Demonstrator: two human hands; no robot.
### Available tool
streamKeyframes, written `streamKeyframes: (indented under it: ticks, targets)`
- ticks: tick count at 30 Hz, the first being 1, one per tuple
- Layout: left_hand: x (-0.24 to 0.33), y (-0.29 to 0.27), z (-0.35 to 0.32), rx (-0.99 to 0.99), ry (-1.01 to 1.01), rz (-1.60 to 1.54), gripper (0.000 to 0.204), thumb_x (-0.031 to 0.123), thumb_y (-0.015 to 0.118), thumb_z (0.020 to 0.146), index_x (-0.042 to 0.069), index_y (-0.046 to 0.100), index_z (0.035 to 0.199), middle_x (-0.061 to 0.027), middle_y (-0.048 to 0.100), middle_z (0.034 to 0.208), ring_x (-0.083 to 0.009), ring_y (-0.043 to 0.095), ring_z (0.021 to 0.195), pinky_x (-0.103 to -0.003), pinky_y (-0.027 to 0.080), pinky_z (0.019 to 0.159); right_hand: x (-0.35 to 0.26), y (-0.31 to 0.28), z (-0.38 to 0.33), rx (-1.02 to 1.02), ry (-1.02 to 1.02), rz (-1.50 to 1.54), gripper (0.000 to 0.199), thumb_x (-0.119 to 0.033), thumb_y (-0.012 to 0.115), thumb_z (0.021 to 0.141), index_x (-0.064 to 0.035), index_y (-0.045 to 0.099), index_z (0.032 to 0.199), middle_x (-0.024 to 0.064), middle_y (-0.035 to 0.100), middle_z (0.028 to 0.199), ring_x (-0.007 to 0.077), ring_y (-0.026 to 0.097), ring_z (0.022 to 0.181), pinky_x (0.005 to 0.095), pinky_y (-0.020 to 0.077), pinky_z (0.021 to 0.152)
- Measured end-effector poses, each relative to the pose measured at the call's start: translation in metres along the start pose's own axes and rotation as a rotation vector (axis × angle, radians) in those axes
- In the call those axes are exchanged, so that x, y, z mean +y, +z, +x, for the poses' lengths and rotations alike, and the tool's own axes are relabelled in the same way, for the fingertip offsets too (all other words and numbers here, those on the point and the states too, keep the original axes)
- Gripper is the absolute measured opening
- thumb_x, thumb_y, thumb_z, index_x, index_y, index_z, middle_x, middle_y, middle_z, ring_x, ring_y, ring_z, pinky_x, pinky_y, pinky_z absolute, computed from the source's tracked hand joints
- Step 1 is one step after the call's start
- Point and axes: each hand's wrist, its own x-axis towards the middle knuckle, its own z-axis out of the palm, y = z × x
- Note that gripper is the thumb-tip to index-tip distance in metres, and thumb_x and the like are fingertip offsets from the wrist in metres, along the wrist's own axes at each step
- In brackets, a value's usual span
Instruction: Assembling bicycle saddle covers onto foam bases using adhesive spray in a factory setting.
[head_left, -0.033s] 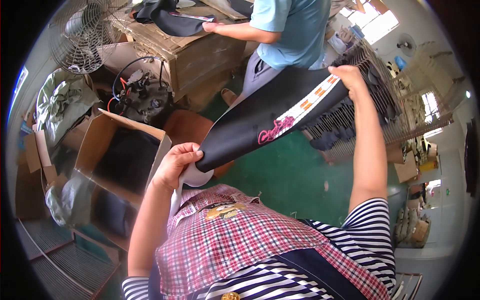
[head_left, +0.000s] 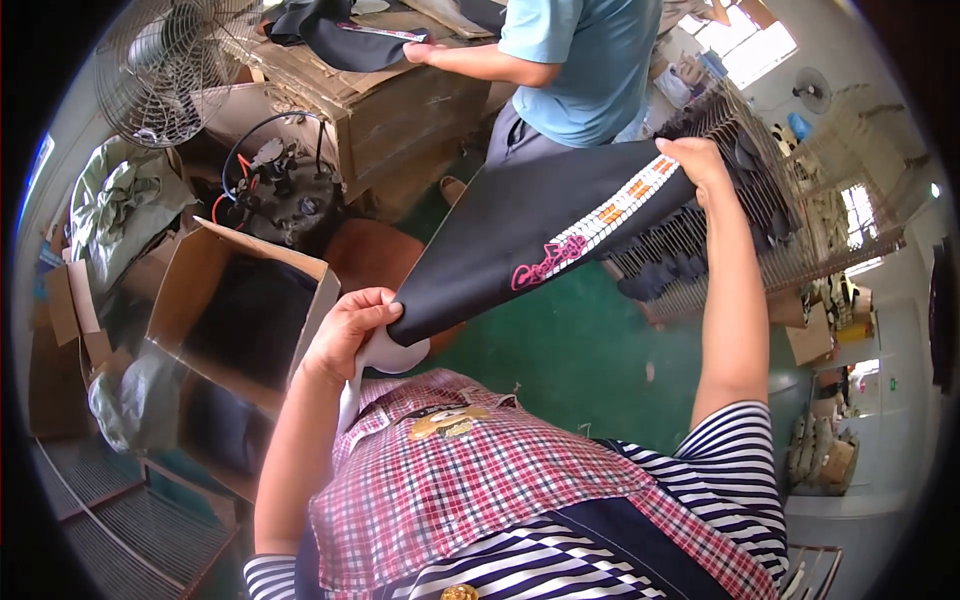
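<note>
I hold a long black stretchy garment piece (head_left: 520,230) with pink lettering and an orange-and-white patterned band, pulled over a flat white form (head_left: 392,355) that shows at its lower end. My left hand (head_left: 350,332) grips that lower end in front of my chest. My right hand (head_left: 700,162) is raised with the arm stretched out and is closed on the upper end. The piece runs taut and slanted between both hands, above my plaid apron (head_left: 470,480).
A person in a light blue shirt (head_left: 580,60) works at a cardboard-covered bench (head_left: 400,100) with dark fabric on it. An open cardboard box (head_left: 240,310) with dark contents stands left. A wire rack (head_left: 740,230) with dark pieces is right, a fan (head_left: 165,65) upper left, the floor (head_left: 580,350) green.
</note>
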Motion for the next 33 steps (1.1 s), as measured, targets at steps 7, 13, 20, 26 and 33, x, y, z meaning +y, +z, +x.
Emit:
streamKeyframes:
  ticks: [7,13,20,26,33]
  targets:
    - [-0.004,-0.007,-0.004,0.012,0.027,0.072,0.003,0.006,0.063,0.082,0.006,0.061,0.083,0.0003,0.062,0.076,-0.0077,0.057,0.067,-0.021,0.048,0.063,-0.025,0.011,-0.049,0.123,0.069,0.294,0.025,-0.019,0.070,0.079,0.0037,0.064,0.087,0.0062,0.064,0.073,0.0116,0.059,0.061,0.0240,0.0470,0.056]
    - [0.002,-0.013,0.000,0.002,0.062,0.079,0.003,0.007,0.063,0.082,0.006,0.061,0.084,0.0003,0.062,0.077,-0.0075,0.056,0.066,-0.021,0.047,0.063,-0.041,-0.003,-0.064,0.217,0.015,0.406,0.019,-0.016,0.069,0.079,0.0001,0.063,0.087,0.0042,0.063,0.075,0.0108,0.058,0.064,0.0239,0.0465,0.059]
    - [0.016,-0.017,0.000,0.035,0.116,0.133,0.004,0.007,0.063,0.082,0.006,0.062,0.084,0.0010,0.061,0.075,-0.0069,0.055,0.065,-0.021,0.046,0.062,-0.061,0.001,-0.080,0.177,-0.003,0.470,0.015,-0.016,0.067,0.081,-0.0020,0.063,0.085,0.0039,0.062,0.075,0.0115,0.058,0.064,0.0249,0.0474,0.060]
    - [0.024,-0.033,0.003,0.035,0.108,0.113,0.004,0.007,0.064,0.080,0.006,0.062,0.084,0.0005,0.062,0.074,-0.0088,0.057,0.064,-0.022,0.047,0.061,-0.060,0.006,-0.084,0.095,-0.021,0.464,0.017,-0.015,0.067,0.080,-0.0015,0.064,0.090,0.0037,0.064,0.078,0.0109,0.060,0.069,0.0245,0.0476,0.064]
    - [0.040,-0.042,-0.015,0.010,0.136,0.135,0.003,0.008,0.061,0.084,0.005,0.062,0.084,0.0004,0.061,0.074,-0.0068,0.055,0.063,-0.021,0.046,0.060,-0.083,0.018,-0.103,0.069,-0.131,0.445,0.012,-0.013,0.063,0.083,-0.0022,0.062,0.089,0.0018,0.062,0.079,0.0084,0.057,0.071,0.0218,0.0451,0.067]
